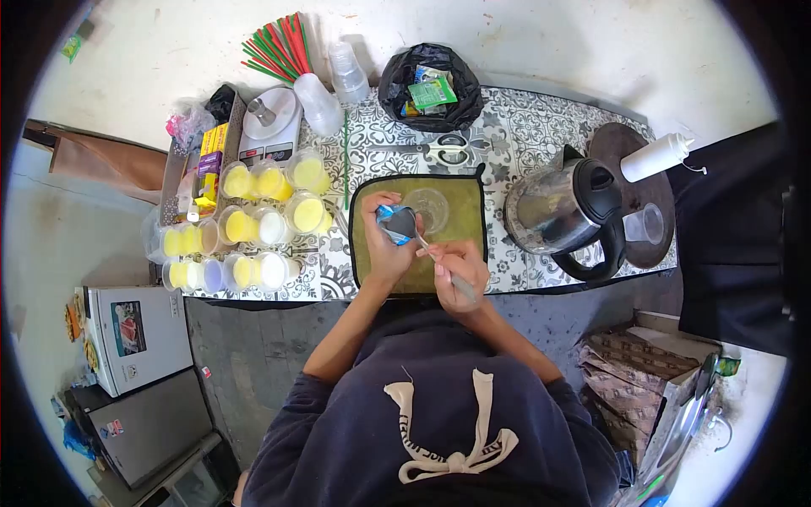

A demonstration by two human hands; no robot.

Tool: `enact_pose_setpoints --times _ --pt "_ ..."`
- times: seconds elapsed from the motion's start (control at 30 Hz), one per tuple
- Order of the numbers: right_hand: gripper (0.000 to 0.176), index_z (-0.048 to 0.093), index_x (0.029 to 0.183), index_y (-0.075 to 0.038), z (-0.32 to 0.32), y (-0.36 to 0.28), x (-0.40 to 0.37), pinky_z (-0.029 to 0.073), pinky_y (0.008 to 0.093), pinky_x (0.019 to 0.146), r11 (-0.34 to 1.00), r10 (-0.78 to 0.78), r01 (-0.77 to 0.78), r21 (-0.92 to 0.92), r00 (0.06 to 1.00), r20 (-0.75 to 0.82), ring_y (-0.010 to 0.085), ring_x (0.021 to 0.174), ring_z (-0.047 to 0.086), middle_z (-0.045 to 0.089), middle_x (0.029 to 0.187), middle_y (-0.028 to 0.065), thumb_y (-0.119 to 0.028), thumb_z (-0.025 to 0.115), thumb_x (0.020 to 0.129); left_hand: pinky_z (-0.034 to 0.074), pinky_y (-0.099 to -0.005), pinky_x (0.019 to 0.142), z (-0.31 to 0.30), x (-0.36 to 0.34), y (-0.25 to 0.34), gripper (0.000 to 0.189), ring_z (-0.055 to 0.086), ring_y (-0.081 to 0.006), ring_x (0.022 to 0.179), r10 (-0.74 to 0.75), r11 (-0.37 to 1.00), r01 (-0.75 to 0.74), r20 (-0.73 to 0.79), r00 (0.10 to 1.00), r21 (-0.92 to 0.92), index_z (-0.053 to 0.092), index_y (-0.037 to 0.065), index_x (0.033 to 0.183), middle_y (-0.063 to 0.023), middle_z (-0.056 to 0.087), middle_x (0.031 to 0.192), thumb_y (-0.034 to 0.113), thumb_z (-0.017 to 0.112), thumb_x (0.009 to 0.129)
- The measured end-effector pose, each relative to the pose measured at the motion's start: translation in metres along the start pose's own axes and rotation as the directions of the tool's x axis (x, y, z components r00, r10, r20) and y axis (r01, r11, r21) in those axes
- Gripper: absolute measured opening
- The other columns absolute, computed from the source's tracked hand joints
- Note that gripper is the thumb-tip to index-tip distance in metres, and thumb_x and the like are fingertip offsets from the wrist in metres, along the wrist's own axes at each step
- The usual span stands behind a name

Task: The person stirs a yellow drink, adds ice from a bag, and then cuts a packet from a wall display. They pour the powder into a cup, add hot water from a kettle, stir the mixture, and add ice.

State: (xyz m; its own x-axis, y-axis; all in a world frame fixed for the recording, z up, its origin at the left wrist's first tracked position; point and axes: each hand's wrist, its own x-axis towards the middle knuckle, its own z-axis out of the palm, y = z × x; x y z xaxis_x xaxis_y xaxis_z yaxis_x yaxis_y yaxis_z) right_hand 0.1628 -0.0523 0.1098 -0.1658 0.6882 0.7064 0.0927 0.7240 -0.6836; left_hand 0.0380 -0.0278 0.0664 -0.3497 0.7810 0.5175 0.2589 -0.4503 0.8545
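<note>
Pack (pixel 397 225) open, work apparently partway.
The person's left hand (pixel 388 258) is closed around the pack, over the mat (pixel 466 196), beside 1 clear cup (pixel 433 209); the right hand (pixel 460 269) pinches a utensil (pixel 465 289) at the pack's opening. How much remains inside cannot be told.

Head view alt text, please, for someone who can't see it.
A person's left hand holds a small open blue container, the right hand a utensil at its rim, near a clear cup on a green cloth. Filled cups stand left, a kettle right.
</note>
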Motion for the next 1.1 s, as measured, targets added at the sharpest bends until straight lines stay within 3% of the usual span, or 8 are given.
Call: enact_pose_setpoints --times 0.17,0.27,0.33,0.43,0.63,0.7,0.97,1.1 --pt "0.008 0.054 0.082 -0.002 0.005 0.005 -0.009 0.05 0.0305 0.065 0.99 0.128 -0.126 0.062 0.991 -0.024 0.0226 0.074 0.063 0.058 0.088 0.0138 0.005 0.053 0.079 0.039 -0.0336 0.082 0.0 -0.004 -0.008 0.056 0.047 -0.0251 0.092 -0.007 0.999 0.006 -0.043 0.999 -0.035 0.038 0.004 0.103 -0.0138 0.043 0.098 -0.007 0.068 0.057" --pt "0.004 0.048 0.088 0.0 0.01 0.017 -0.014 0.049 0.0324 0.072 0.975 0.168 -0.147 0.169 0.978 -0.119 0.0222 0.075 0.062 0.056 0.089 0.015 0.003 0.047 0.085 0.039 -0.0338 0.082 -0.005 -0.006 -0.008 0.055 0.048 -0.0255 0.092 -0.03 0.999 0.031 -0.04 0.999 0.013 0.038 0.003 0.103 -0.0139 0.044 0.098 -0.005 0.069 0.058" --pt "0.011 0.033 0.103 -0.003 0.015 0.011 -0.008 0.051 0.0358 0.069 0.895 0.327 -0.24 0.376 0.926 -0.188 0.0232 0.071 0.06 0.051 0.086 0.0141 -0.002 0.037 0.093 0.039 -0.034 0.082 -0.006 -0.005 -0.007 0.054 0.048 -0.026 0.092 -0.062 0.997 0.063 -0.036 0.997 0.047 0.039 0.003 0.103 -0.014 0.044 0.098 -0.005 0.069 0.058" --pt "0.007 0.033 0.101 -0.003 0.014 0.01 -0.004 0.051 0.0361 0.07 0.862 0.431 -0.334 0.381 0.879 -0.204 0.0239 0.07 0.061 0.05 0.087 0.0139 -0.004 0.035 0.094 0.038 -0.0341 0.083 -0.006 -0.003 -0.006 0.055 0.048 -0.0266 0.092 -0.019 0.997 0.022 -0.043 0.999 0.074 0.039 0.003 0.104 -0.0141 0.044 0.098 -0.004 0.069 0.058" --pt "0.007 0.032 0.103 -0.005 0.007 0.013 0.003 0.051 0.0364 0.071 0.844 0.475 -0.402 0.355 0.868 -0.146 0.0246 0.071 0.061 0.052 0.09 0.0155 -0.008 0.032 0.096 0.038 -0.0347 0.083 -0.009 -0.002 -0.01 0.058 0.047 -0.0272 0.093 -0.006 0.997 0.008 -0.026 1.0 0.079 0.04 0.002 0.106 -0.0142 0.044 0.099 -0.003 0.07 0.057" --pt "0.007 0.032 0.103 -0.005 0.006 0.016 0.006 0.05 0.0362 0.071 0.805 0.522 -0.425 0.413 0.839 -0.153 0.0247 0.07 0.061 0.052 0.091 0.0154 -0.008 0.032 0.096 0.036 -0.0347 0.091 -0.012 -0.001 -0.008 0.066 0.044 -0.0251 0.102 -0.029 0.983 0.02 0.048 0.998 0.182 0.035 0.005 0.112 -0.0137 0.041 0.107 -0.007 0.067 0.055" --pt "0.01 0.03 0.106 -0.006 0.001 0.021 0.009 0.051 0.0363 0.069 0.764 0.564 -0.454 0.458 0.815 -0.132 0.0246 0.07 0.06 0.047 0.095 0.0126 -0.007 0.031 0.096 0.035 -0.034 0.092 -0.012 -0.002 -0.015 0.067 0.044 -0.0246 0.104 -0.044 0.989 0.036 0.056 0.997 0.143 0.035 0.004 0.114 -0.013 0.042 0.108 -0.004 0.071 0.057" --pt "0.009 0.032 0.104 -0.003 -0.001 0.018 0.018 0.05 0.0327 0.068 0.743 0.578 -0.431 0.512 0.8 -0.165 0.0223 0.066 0.061 0.049 0.087 0.014 -0.007 0.032 0.096 0.035 -0.0333 0.092 -0.014 -0.004 -0.022 0.067 0.044 -0.0232 0.105 -0.046 0.995 0.04 0.068 0.997 0.086 0.035 0.004 0.114 -0.0123 0.042 0.108 -0.003 0.073 0.059"
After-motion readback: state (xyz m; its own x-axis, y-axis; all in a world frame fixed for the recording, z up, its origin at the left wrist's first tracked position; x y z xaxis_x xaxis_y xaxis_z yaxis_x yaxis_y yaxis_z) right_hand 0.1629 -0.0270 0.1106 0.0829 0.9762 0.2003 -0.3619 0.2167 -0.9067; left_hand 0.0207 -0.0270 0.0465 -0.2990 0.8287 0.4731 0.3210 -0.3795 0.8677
